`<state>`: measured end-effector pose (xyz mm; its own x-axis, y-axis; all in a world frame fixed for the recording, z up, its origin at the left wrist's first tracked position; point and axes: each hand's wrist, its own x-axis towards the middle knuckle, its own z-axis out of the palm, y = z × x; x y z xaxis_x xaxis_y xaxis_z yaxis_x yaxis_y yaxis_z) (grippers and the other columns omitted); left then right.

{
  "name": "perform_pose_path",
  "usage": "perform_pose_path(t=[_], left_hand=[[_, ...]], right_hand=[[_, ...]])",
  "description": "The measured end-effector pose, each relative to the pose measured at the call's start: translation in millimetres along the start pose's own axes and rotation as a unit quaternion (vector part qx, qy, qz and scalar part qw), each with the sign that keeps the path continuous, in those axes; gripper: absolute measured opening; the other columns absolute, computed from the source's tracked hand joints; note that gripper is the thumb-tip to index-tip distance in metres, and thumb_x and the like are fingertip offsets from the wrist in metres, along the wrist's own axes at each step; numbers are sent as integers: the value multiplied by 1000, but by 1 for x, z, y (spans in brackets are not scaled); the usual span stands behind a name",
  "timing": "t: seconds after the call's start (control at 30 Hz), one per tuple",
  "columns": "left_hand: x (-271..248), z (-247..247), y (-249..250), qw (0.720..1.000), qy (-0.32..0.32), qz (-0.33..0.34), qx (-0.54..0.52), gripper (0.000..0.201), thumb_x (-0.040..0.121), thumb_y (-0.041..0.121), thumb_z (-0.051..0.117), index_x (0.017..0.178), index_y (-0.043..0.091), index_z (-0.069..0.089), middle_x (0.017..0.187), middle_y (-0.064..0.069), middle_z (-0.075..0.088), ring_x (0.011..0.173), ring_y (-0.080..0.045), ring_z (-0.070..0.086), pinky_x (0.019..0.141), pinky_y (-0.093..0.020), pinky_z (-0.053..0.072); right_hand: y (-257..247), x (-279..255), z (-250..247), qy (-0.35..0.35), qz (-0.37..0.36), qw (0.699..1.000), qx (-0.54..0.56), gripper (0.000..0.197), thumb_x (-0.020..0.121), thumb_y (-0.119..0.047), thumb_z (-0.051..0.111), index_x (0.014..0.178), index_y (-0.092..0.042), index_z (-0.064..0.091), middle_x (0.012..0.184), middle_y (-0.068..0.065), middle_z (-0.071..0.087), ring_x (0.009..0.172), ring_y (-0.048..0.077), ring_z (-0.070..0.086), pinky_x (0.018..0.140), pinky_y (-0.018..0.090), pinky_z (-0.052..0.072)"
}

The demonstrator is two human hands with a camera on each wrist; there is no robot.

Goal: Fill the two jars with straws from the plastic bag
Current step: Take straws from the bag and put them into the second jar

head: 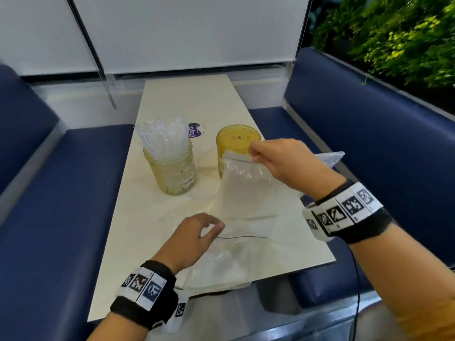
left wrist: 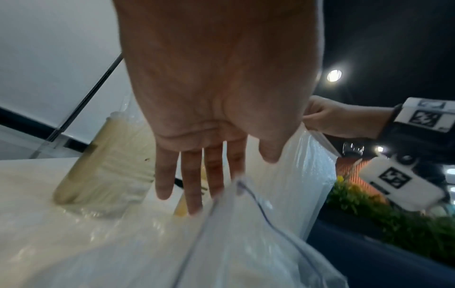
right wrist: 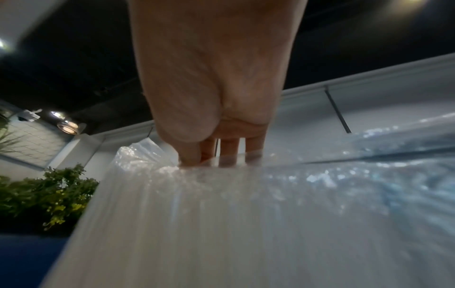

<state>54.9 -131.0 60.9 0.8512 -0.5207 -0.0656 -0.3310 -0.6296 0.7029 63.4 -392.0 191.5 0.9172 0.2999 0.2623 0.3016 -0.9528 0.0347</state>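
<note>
On the left of the table [head: 187, 99] a glass jar [head: 173, 173] stands packed with clear straws [head: 162, 136]. To its right stands a second jar with a yellow lid [head: 237, 140] on it. My right hand [head: 261, 153] pinches the top edge of a clear plastic bag [head: 246, 190] and holds it up in front of that jar; thumb and fingers [right wrist: 211, 154] clamp the bag [right wrist: 197, 214]. My left hand [head: 204, 230] hovers, fingers [left wrist: 192, 185] straight, over another bag [head: 234, 262] lying flat near the table's front edge.
A purple sticker [head: 195, 130] lies between the jars. Another plastic sheet [head: 330, 157] pokes out behind my right forearm. Blue benches flank the table at left [head: 61, 193] and right [head: 369, 143]. Green plants [head: 394, 33] fill the far right corner.
</note>
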Motion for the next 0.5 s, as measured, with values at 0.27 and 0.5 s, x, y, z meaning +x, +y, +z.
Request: perform_pose_path(t=[0.27,0.5], left_hand=[[-19,-70,78,864,473,148,-90,23,98,32,56,94,10,57,89,-2,58,77,-16,55,62,-28,45],[0,-107,54,927,319,94,174,12,96,20,62,105,20,70,104,8,63,89,-13,61,68,-17,37]], right_hand=[[-40,55,-47,11,-107,993,50,8,100,-30,45,99,-26,52,76,-7,59,68,21,55,63,38,49],[-79,77,12,-41,-125,986,98,8,99,-30,47,92,-26,46,78,-2,62,69,23,57,62,41,49]])
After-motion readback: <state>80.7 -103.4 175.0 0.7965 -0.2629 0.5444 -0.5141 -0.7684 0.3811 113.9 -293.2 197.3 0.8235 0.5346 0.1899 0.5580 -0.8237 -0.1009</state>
